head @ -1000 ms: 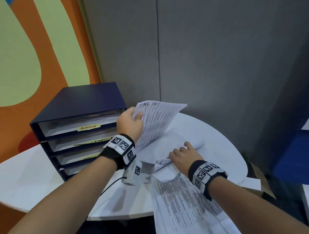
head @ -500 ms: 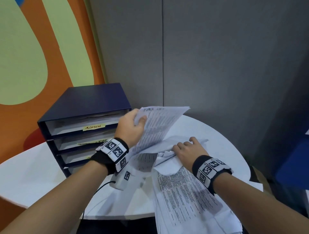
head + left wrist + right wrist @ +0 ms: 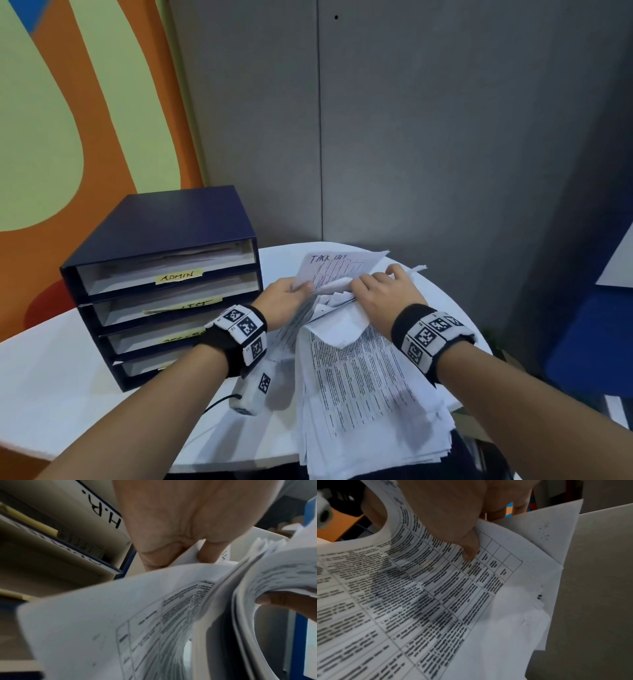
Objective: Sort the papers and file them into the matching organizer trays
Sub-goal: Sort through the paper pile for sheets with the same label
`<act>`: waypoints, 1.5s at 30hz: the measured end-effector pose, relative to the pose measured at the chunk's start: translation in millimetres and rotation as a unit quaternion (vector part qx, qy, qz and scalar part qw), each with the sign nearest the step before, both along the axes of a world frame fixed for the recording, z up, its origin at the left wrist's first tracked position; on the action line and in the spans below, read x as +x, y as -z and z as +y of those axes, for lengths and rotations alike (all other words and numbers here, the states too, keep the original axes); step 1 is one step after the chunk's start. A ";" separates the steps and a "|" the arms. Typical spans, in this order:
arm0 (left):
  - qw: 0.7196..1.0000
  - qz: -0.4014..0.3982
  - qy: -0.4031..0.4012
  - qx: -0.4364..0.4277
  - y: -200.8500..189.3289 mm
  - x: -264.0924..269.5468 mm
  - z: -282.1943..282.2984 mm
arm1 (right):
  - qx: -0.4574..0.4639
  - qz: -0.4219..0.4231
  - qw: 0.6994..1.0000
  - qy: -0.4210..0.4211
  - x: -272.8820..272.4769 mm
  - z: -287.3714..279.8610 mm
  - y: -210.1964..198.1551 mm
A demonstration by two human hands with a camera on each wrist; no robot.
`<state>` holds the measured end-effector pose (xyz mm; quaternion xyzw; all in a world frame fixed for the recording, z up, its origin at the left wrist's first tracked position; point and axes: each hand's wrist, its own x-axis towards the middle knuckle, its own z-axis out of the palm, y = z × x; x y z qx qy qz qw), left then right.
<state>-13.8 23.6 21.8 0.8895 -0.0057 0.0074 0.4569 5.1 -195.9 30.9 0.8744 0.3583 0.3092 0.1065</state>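
Observation:
A thick stack of printed papers (image 3: 359,387) lies on the white round table (image 3: 68,377) and hangs over its near edge. My left hand (image 3: 303,286) pinches several lifted sheets, the front one headed "TASK LIST" (image 3: 337,265); its pinch (image 3: 192,555) shows in the left wrist view. My right hand (image 3: 376,281) grips the curled far ends of the stack beside the left hand, thumb (image 3: 471,549) on a printed table sheet (image 3: 436,588). The navy organizer (image 3: 178,219) stands left of my hands, with a top tray labelled ADMIN (image 3: 178,275) and an H.R. tray (image 3: 106,513).
Grey wall panels (image 3: 445,137) close off the back of the table. A blue piece of furniture (image 3: 589,342) stands at the right. The organizer trays hold filed sheets. Bare tabletop lies to the near left of the organizer.
My right hand slid forward from the flat sheets to the far ends of the stack and took hold beside the left hand. The left hand lowered its sheets slightly.

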 end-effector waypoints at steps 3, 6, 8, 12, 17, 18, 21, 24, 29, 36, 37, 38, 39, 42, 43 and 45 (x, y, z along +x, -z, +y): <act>0.999 0.024 -0.015 -0.034 -6.3 -3.0 -0.7 | 0.007 -0.002 1.000 0.015 8.0 -1.1 -10.9; 0.996 0.059 -0.011 -0.072 -10.4 -6.1 2.3 | -0.026 0.053 0.996 0.067 14.9 -2.8 -34.9; 0.994 0.078 -0.002 -0.071 -12.7 -10.6 4.0 | -0.064 0.095 0.988 0.105 17.1 -4.7 -55.9; 0.992 0.077 0.030 -0.092 -12.5 -18.2 14.8 | -0.121 0.113 0.978 0.128 35.0 4.4 -75.3; 0.992 0.096 0.034 0.076 1.2 -22.9 31.7 | -0.196 0.185 0.954 0.128 63.2 42.3 -53.8; 0.991 0.090 0.017 0.097 0.7 -24.5 32.9 | -0.192 0.195 0.953 0.129 68.0 50.7 -45.8; 0.989 0.092 -0.017 0.112 -0.4 -23.6 38.2 | -0.163 0.206 0.956 0.129 82.5 69.5 -15.2; 0.991 0.087 -0.036 0.093 -2.0 -23.9 45.7 | -0.141 0.206 0.960 0.126 96.4 79.7 14.3; 0.994 0.041 -0.071 0.068 -5.5 -29.0 57.9 | -0.101 0.192 0.969 0.117 109.3 89.9 47.2; 0.983 -0.093 -0.125 0.101 -27.2 -51.2 69.5 | -0.014 0.247 0.955 0.165 102.9 92.4 82.1; 0.978 -0.116 -0.132 0.110 -30.2 -55.2 68.3 | 0.002 0.261 0.950 0.170 101.3 91.3 84.1; 0.973 -0.141 -0.139 0.116 -34.0 -59.3 65.5 | 0.020 0.273 0.947 0.171 98.8 90.5 83.8; 0.968 -0.165 -0.146 0.120 -37.9 -62.3 63.0 | 0.041 0.285 0.943 0.168 95.9 89.3 82.6; 0.952 -0.239 -0.161 0.102 -50.8 -66.9 55.1 | 0.119 0.337 0.923 0.146 83.4 83.1 71.0; 0.948 -0.260 -0.165 0.087 -54.5 -68.6 52.1 | 0.153 0.353 0.913 0.137 78.3 80.6 66.4; 0.944 -0.285 -0.158 0.043 -59.5 -73.4 45.9 | 0.242 0.387 0.883 0.113 66.2 75.1 57.4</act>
